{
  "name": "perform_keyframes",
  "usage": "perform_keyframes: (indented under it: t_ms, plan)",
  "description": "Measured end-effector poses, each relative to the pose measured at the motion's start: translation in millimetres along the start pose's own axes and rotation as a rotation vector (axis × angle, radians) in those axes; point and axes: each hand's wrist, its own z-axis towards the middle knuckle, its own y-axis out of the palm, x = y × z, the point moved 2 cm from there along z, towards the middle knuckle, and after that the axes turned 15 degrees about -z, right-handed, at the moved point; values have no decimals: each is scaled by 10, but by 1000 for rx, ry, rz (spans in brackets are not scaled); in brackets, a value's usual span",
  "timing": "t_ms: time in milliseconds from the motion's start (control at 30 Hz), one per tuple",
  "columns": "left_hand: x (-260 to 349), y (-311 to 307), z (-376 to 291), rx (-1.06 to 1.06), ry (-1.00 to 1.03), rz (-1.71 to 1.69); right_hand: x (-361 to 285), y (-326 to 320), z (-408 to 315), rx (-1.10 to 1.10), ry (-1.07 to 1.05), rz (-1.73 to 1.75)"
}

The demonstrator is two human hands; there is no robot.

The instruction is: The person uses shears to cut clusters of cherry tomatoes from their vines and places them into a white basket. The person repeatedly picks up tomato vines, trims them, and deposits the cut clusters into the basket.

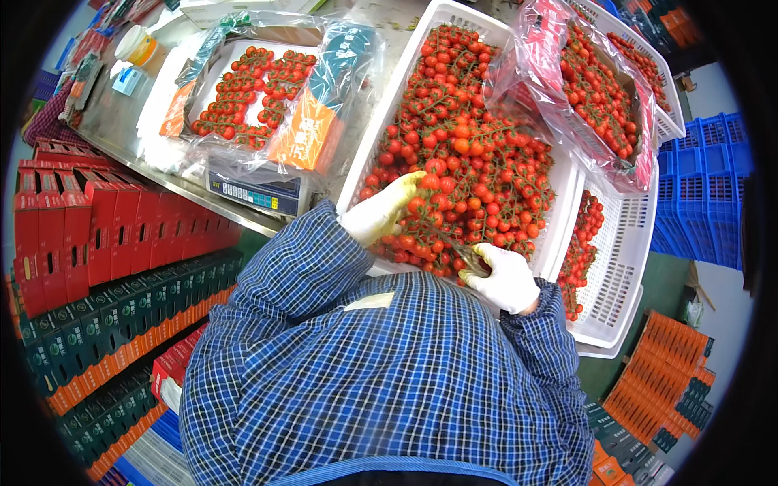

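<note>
Clusters of cherry tomatoes on the vine [462, 146] fill a white plastic crate [358, 176]. My left hand [383, 206], in a pale glove, holds a cluster of tomatoes [433, 182] at the crate's near left part. My right hand [503, 276], also gloved, grips dark metal scissors [465, 252] by the handles; their blades point left toward the stems below the cluster. To the left, an open carton lined with clear plastic [310, 130] sits on a digital scale [255, 191], with tomato clusters [237, 94] laid in rows inside it.
A pink carton in clear plastic [541, 67], holding tomatoes, rests over the crates at right. Another white crate [614, 273] lies beside mine. Red cartons [127, 225] and green-orange cartons [121, 322] stand at left. Blue crates [699, 188] are stacked right. A tub [137, 45] stands on the metal table.
</note>
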Motion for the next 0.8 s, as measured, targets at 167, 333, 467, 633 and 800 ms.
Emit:
perform_keyframes:
  t_ms: [167,333,467,633,800]
  plan:
    - [-50,-185,-50,-89,-105,556,-90,211,38,-189,-94,-21]
    - [82,-300,20,75,86,1220,172,200,-52,-127,-93,50]
    - [166,-188,603,377,303,1273,335,266,-73,-60,47,151]
    - [-4,-201,1102,383,111,1290,375,357,-63,-20,106,220]
    - [-13,-181,771,346,409,1050,466,243,-111,14,167,281]
